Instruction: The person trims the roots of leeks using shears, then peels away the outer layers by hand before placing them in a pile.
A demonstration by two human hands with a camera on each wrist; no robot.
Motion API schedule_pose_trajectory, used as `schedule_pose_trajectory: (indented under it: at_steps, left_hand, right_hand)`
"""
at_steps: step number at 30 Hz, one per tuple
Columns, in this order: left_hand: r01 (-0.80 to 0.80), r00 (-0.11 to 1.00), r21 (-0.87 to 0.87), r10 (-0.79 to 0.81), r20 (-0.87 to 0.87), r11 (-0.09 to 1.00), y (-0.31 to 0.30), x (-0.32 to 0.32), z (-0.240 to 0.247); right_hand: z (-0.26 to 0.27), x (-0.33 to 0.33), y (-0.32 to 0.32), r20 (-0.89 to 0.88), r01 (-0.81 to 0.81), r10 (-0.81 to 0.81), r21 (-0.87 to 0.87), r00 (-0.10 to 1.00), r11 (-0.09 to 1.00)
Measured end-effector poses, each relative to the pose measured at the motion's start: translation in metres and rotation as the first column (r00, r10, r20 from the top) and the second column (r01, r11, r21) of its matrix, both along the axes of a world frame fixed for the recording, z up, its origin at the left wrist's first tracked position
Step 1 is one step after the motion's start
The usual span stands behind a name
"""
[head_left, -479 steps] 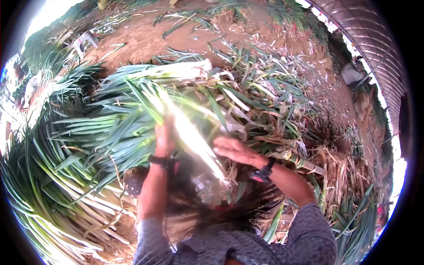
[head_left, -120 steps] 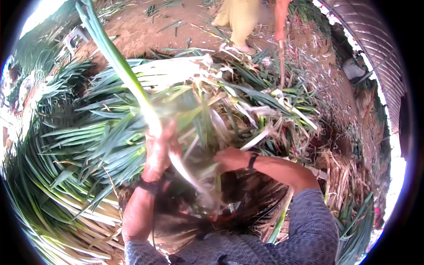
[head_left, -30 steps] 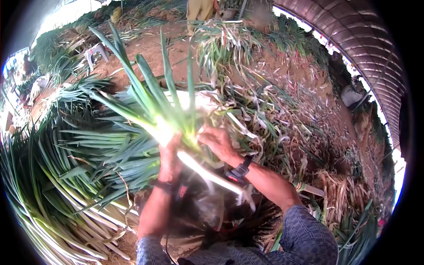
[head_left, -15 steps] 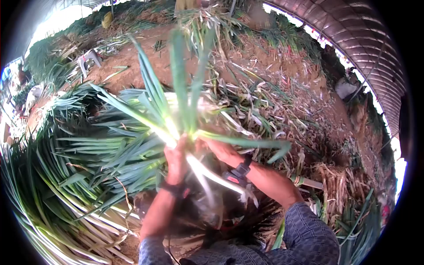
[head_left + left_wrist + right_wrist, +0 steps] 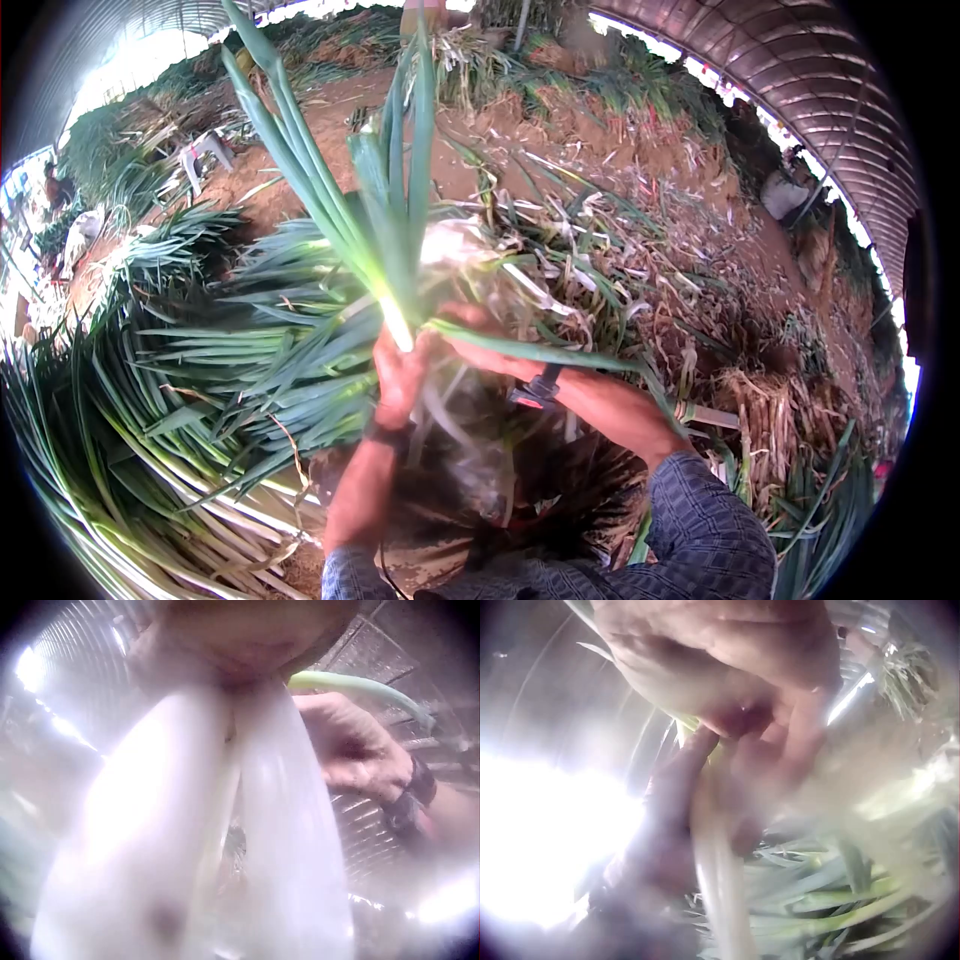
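Observation:
In the head view, my left hand [image 5: 401,372] grips several long green onion stalks [image 5: 372,262] with their leaves standing up and away. The left wrist view shows two thick white stems [image 5: 292,825] hanging below that hand's fingers. Close beside it on the right, my right hand [image 5: 473,335] pinches a green leaf [image 5: 560,355] that bends out over the right forearm. In the right wrist view the curled fingers of the right hand [image 5: 727,682] meet near a pale stem [image 5: 721,877]. The stems' lower ends are blurred.
A big pile of green onions [image 5: 250,340] lies at the left, with more [image 5: 180,500] at the lower left. Loose leaves and trimmings [image 5: 600,260] cover the ground to the right, beside a bundle of roots [image 5: 770,410]. A white stool [image 5: 207,155] stands at the far left.
The held leaves stand more upright and closer together. The bent leaf has swung down over my right forearm. The head view has tilted up slightly, and the white stems below my left hand are more blurred.

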State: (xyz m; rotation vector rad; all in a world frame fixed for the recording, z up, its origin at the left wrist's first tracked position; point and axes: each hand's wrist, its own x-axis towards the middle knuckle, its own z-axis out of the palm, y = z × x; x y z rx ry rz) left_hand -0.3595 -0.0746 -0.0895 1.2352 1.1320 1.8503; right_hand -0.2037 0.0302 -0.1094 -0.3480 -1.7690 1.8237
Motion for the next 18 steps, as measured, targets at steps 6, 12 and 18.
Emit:
schedule_pose_trajectory:
  at_steps: [6,12,18]
  left_hand:
    - [0.021,0.980,-0.166,0.013,0.199,0.986,-0.007,0.018,0.015]
    - [0.132,0.911,-0.118,-0.074,0.406,0.984,0.000,0.020,0.003]
    - [0.088,0.951,-0.158,-0.035,0.306,0.983,-0.007,0.016,0.018]
  right_hand:
    - [0.077,0.000,-0.051,0.296,0.313,-0.410,0.324,0.863,0.893]
    - [0.097,-0.006,-0.066,0.356,0.429,-0.496,0.253,0.792,0.867]
    - [0.067,-0.009,-0.060,0.184,0.384,-0.398,0.107,0.899,0.917]
